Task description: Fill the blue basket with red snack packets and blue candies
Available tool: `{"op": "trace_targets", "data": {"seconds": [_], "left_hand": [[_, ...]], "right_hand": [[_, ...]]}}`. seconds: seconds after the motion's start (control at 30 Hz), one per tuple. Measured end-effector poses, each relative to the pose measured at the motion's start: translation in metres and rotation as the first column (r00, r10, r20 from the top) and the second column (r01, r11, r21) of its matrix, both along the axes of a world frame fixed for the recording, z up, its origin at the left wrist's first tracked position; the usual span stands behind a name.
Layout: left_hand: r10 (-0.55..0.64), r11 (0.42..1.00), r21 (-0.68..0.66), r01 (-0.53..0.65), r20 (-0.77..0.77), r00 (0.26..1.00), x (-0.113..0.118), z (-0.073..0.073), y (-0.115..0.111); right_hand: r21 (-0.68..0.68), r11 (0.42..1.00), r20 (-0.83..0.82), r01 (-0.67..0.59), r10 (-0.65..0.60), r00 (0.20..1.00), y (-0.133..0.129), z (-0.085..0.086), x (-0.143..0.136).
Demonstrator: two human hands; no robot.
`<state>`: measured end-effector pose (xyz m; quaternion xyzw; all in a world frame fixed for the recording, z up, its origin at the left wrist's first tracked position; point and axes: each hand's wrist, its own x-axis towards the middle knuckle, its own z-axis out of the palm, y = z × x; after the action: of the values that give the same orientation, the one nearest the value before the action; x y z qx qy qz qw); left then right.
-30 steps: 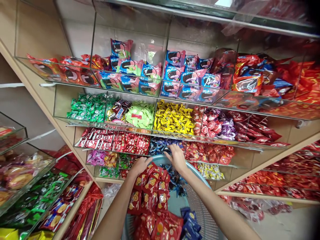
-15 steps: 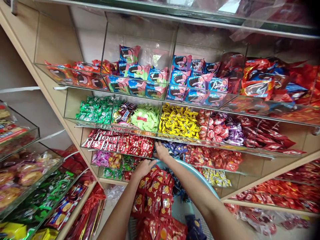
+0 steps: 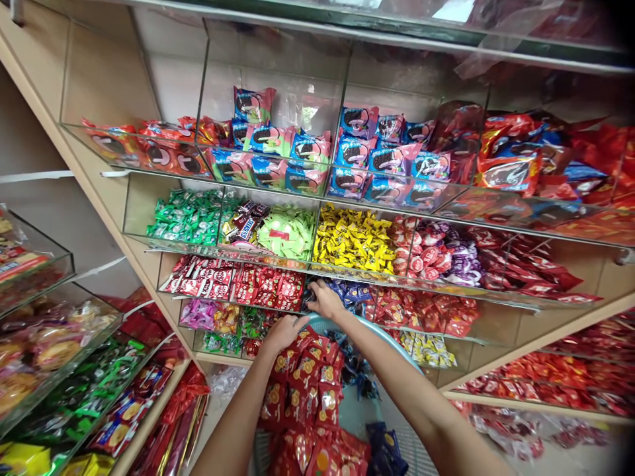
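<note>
A light-blue plastic basket point(image 3: 401, 349) stands below my arms, holding red snack packets with orange fruit pictures point(image 3: 310, 387) and some dark-blue packets point(image 3: 385, 449). My left hand point(image 3: 284, 332) is closed on its far rim, fingertips partly hidden. Further forward, my right hand point(image 3: 326, 301) reaches over the rim to a shelf compartment of dark-blue wrapped sweets point(image 3: 350, 291). Its fingers are curved and apart over the compartment's left end, and no packet shows between them. Red packets point(image 3: 270, 285) fill the compartment just left of that hand.
Clear shelf dividers and front panels surround the sweets. Yellow sweets point(image 3: 354, 241) and green sweets point(image 3: 186, 215) lie one tier up, blue cookie packs point(image 3: 354, 151) above them. Another stocked rack point(image 3: 74, 357) stands at left. A wooden side panel point(image 3: 526, 350) slants at right.
My right hand has shifted slightly to the right, its fingers more bent and spread. The left hand stays at the basket's rim, and the basket has moved slightly left. The view has shifted a little.
</note>
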<state>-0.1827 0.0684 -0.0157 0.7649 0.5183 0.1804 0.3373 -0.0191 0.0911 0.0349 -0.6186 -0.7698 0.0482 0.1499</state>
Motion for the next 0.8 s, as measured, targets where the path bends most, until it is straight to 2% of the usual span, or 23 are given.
{"op": "trace_targets", "data": {"seconds": [0.1, 0.2, 0.3, 0.47, 0.6, 0.7, 0.8], "left_hand": [[-0.012, 1.0, -0.005, 0.012, 0.009, 1.0, -0.001, 0.002, 0.0], [-0.025, 0.999, -0.022, 0.025, -0.003, 1.0, -0.001, 0.003, 0.0], [-0.018, 0.999, -0.032, 0.017, -0.032, 0.999, 0.0, 0.003, 0.0], [0.009, 0.998, -0.054, -0.011, -0.028, 1.0, 0.001, 0.005, 0.0], [0.002, 0.999, -0.043, -0.003, -0.035, 0.999, 0.001, 0.007, -0.001], [-0.002, 0.999, -0.033, 0.001, -0.045, 0.999, 0.001, 0.009, -0.001], [0.009, 0.999, -0.047, -0.011, -0.052, 0.999, 0.001, 0.01, -0.001]], "right_hand": [[0.078, 0.997, -0.184, -0.026, 0.04, 0.982, -0.011, 0.011, 0.011], [0.134, 0.991, -0.362, -0.03, 0.077, 0.929, -0.028, 0.024, 0.023], [0.158, 0.986, -0.438, -0.057, 0.121, 0.891, -0.055, 0.031, 0.038], [0.092, 0.991, -0.372, -0.094, 0.122, 0.92, -0.108, 0.017, 0.071], [0.057, 0.994, -0.274, -0.097, 0.109, 0.956, -0.137, 0.004, 0.091], [0.013, 0.997, -0.233, -0.082, 0.082, 0.969, -0.152, 0.004, 0.093], [-0.05, 0.992, -0.217, -0.119, 0.105, 0.97, -0.165, 0.005, 0.086]]}}
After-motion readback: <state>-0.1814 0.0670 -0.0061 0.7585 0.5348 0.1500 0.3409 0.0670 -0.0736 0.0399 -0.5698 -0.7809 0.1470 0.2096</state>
